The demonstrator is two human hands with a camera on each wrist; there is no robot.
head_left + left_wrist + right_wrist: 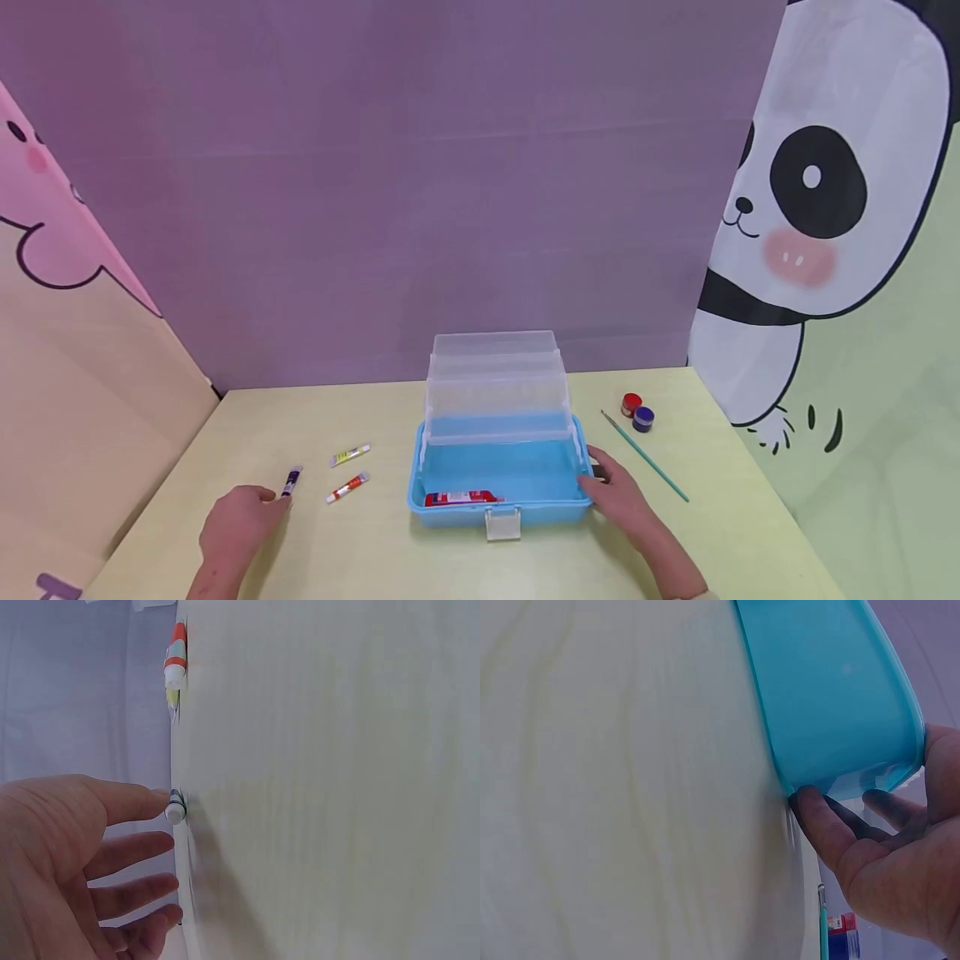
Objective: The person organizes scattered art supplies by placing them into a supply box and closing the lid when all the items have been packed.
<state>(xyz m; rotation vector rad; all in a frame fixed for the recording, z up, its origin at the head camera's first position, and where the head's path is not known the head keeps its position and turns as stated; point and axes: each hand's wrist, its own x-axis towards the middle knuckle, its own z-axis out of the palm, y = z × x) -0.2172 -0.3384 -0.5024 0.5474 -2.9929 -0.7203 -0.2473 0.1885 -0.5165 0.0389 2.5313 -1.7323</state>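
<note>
My left hand [238, 527] is at the near end of a small dark paint tube [292, 481] on the table. In the left wrist view the thumb touches the white-capped tube [175, 808], while the other fingers are spread apart below it. With my right hand [621, 497] I hold the right end of a blue plastic box [495, 517], thumb at the rim and fingers against the outer wall. Its clear lid [495, 375] is raised. A red tube [459, 497] lies inside along the front wall. The box's end shows large in the right wrist view.
A yellow paint tube [350, 455] and an orange-red one [347, 487] lie between the left hand and the box. On the right are a teal paintbrush [648, 460], a red paint pot [632, 405] and a dark blue pot [642, 419]. A purple wall rises behind the table.
</note>
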